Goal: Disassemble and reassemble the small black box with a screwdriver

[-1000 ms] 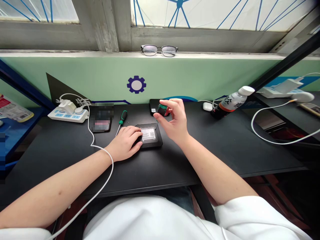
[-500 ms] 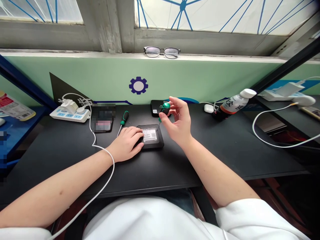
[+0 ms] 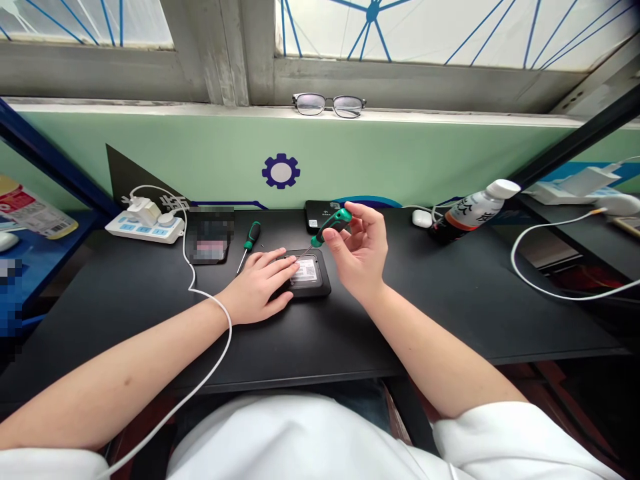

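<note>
A small black box [image 3: 314, 279] with a white label lies flat on the black desk [image 3: 450, 293]. My left hand [image 3: 260, 285] rests on its left side with the fingers laid flat, pressing it down. My right hand [image 3: 361, 251] pinches the green and black handle of a small screwdriver [image 3: 327, 229]. The screwdriver is tilted, its thin tip pointing down and left at the box's top edge. A second green-handled screwdriver [image 3: 249, 243] lies on the desk just left of my left hand.
A phone [image 3: 210, 239] and a white power strip [image 3: 145, 227] with a trailing cable sit at the back left. Another black box [image 3: 317, 215] lies behind my right hand. A white earbud case [image 3: 422, 218], a bottle [image 3: 473, 210] and glasses [image 3: 329, 105] on the sill are further back.
My right hand has turned the screwdriver from upright to a slant, with its tip now at the box's top edge. My left fingers have spread flatter over the box.
</note>
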`<state>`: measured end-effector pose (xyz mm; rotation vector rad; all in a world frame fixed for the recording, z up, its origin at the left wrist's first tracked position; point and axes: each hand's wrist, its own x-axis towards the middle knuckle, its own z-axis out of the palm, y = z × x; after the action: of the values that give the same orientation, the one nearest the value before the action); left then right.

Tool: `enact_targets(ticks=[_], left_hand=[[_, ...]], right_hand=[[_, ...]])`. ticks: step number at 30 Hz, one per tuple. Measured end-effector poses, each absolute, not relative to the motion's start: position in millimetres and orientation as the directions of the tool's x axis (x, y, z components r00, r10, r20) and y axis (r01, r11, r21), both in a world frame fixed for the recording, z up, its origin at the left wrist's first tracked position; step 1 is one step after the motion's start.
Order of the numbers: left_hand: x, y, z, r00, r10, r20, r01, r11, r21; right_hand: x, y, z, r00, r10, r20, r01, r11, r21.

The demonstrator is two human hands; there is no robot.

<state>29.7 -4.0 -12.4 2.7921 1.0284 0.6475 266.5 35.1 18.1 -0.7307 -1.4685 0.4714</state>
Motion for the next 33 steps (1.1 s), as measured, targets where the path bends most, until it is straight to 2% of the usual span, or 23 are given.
enact_targets(ticks=[6, 10, 15, 23, 28, 33], left_hand=[[31, -6, -10, 0.603, 0.693, 0.394, 0.663, -0.711, 0.234], [34, -3, -13, 0.437, 0.796, 0.419, 0.798, -0.558, 0.227], [36, 0, -17, 0.326, 0.880, 0.344, 0.887, -0.411, 0.209], [25, -1, -9, 0.561, 0.803, 0.201, 0.762, -0.596, 0.252], [22, 0, -10, 0.600, 0.778, 0.187, 0.722, -0.627, 0.293], [23, 0, -11, 0.605, 0.774, 0.189, 0.718, -0.632, 0.289]], right_hand=[[264, 33, 20, 0.109, 0.694, 0.712, 0.099, 0.705, -0.702], [264, 33, 20, 0.112, 0.689, 0.716, 0.153, 0.700, -0.697], [260, 29, 15, 0.038, 0.696, 0.717, 0.124, 0.709, -0.694], [253, 16, 16, -0.061, 0.691, 0.720, 0.005, 0.722, -0.692], [249, 13, 18, -0.093, 0.701, 0.707, 0.016, 0.711, -0.703], [244, 11, 18, -0.174, 0.642, 0.747, 0.051, 0.763, -0.644]])
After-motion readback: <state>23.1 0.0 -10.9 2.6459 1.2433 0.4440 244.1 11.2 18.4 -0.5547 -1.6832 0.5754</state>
